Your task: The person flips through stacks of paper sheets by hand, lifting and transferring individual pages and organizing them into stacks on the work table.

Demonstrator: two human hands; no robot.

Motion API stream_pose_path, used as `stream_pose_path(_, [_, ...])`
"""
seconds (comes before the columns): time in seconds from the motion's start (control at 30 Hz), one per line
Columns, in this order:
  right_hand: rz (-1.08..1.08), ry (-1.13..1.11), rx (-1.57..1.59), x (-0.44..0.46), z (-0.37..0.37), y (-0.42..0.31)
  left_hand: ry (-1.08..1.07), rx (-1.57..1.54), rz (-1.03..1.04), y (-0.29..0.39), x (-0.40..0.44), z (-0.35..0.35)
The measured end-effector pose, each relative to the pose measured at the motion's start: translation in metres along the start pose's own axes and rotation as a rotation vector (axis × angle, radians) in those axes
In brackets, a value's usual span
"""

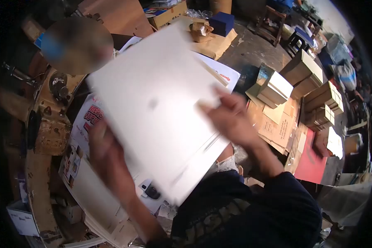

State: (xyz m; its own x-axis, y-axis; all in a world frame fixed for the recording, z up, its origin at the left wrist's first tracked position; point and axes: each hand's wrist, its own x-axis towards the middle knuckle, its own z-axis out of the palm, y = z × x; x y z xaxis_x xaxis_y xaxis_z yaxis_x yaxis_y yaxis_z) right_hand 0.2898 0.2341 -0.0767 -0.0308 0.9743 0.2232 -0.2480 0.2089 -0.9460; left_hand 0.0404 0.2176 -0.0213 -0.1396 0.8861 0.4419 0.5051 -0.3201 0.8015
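A large white paper stack fills the middle of the view, tilted and smeared by motion. Along its lower right side, edges of more than one sheet show. My left hand is closed on its left edge, the fingers partly hidden behind the paper. On the opposite edge, my right hand is also closed, with the thumb over the top face. Beneath the paper lie printed sheets with pink and red lettering. A small black object rests below, near my left forearm.
Several stacks of cut paper or card stand at the right on flattened cardboard. A red board lies closer. A worn metal machine runs down the left side. Behind are a dark blue box and a blue stool.
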Motion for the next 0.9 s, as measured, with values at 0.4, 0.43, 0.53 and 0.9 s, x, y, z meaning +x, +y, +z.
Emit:
stream_pose_path(0.4, [-0.100, 0.476, -0.088, 0.028, -0.165, -0.049, -0.459, 0.244, 0.311, -0.019, 0.048, 0.204])
stream_pose_path(0.43, [-0.093, 0.475, -0.080, 0.028, -0.174, -0.044, -0.572, 0.119, 0.169, -0.015, 0.054, 0.195])
stream_pose_path(0.53, [0.030, 0.527, -0.183, 0.032, -0.183, -0.026, -0.559, -0.265, -0.103, -0.013, 0.055, 0.163])
stream_pose_path(0.9, [0.305, 0.140, -0.329, 0.098, -0.097, 0.012, -0.637, 0.622, -0.163, 0.010, -0.015, 0.011])
